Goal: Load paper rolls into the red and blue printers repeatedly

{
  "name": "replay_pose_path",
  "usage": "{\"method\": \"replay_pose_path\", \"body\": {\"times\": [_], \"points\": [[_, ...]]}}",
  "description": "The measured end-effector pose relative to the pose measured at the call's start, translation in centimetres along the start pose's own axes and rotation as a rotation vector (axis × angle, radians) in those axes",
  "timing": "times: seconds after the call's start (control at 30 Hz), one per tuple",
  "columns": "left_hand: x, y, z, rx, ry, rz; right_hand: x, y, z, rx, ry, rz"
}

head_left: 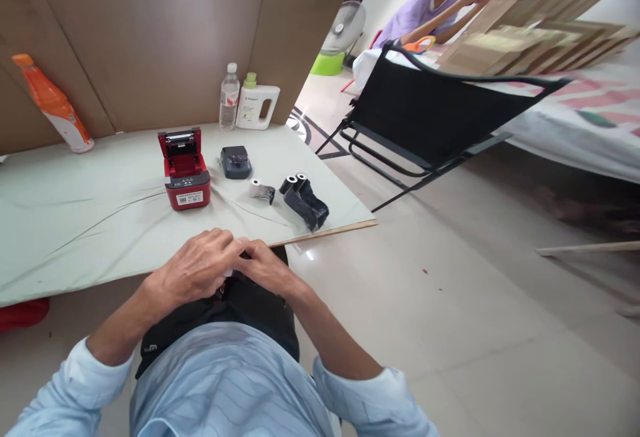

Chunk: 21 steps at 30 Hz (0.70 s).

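My left hand (203,267) and my right hand (265,265) meet at the table's front edge, above my lap, fingers pinched together. Between them shows a sliver of a small white object (229,273); my fingers hide most of it, so its kind is unclear. Just beyond stands a small red and black receipt printer (187,187) with its lid raised. To its right lies a white paper roll (256,188) with crumpled dark wrapping. Nearer the right corner are two paper rolls (300,182) with longer black wrapping trailing from them.
A dark box-shaped device (236,162) sits behind the rolls. Along the cardboard wall (165,37) stand an orange bottle (55,104), a clear bottle (229,97) and a white jug (256,105). Right of the table is a black folding chair (430,110); a person (410,17) sits beyond.
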<state>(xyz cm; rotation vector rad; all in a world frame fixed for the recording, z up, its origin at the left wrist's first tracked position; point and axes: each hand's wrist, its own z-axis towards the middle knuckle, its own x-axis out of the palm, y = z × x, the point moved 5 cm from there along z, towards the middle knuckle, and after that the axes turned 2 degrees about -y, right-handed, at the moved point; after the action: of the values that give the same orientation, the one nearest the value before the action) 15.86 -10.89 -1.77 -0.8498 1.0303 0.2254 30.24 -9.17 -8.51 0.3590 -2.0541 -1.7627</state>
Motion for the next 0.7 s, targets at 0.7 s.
{"method": "replay_pose_path", "body": {"times": [0.7], "points": [[1.5, 2.7, -2.3, -0.135, -0.360, -0.513, 2.2, -2.9, 0.3, 0.068, 0.076, 0.483]]}}
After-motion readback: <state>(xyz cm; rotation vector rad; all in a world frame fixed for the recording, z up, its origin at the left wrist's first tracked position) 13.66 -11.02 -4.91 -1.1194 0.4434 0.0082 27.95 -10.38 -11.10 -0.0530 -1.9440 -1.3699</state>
